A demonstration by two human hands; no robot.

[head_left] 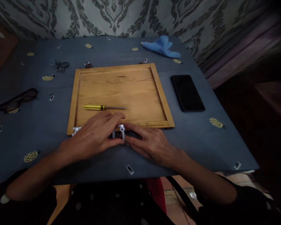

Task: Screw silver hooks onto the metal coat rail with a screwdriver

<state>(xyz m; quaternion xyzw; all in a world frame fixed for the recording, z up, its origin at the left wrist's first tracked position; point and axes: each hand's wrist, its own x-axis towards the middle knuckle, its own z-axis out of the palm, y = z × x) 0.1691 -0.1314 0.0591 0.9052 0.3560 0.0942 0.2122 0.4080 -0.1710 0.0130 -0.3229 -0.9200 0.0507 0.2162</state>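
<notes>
A shallow wooden tray (pixel 159 93) lies flat on a dark blue table (pixel 37 125). A yellow-and-black screwdriver (pixel 100 107) rests inside it near the front. My left hand (pixel 96 134) lies over the tray's front edge, fingers curled down on a small metal bracket (pixel 122 131) with a screw in it. My right hand (pixel 147 142) meets it from the right, fingertips pressed against the same bracket. A second metal bracket (pixel 76 129) shows at the tray's front left corner, beside my left hand.
A black phone (pixel 187 92) lies right of the tray. A blue cloth (pixel 162 46) sits at the back right. Dark glasses (pixel 17 100) lie at the left, a dark tangle of small parts (pixel 61 65) behind them. Small tags and round yellow dotted stickers are scattered on the table.
</notes>
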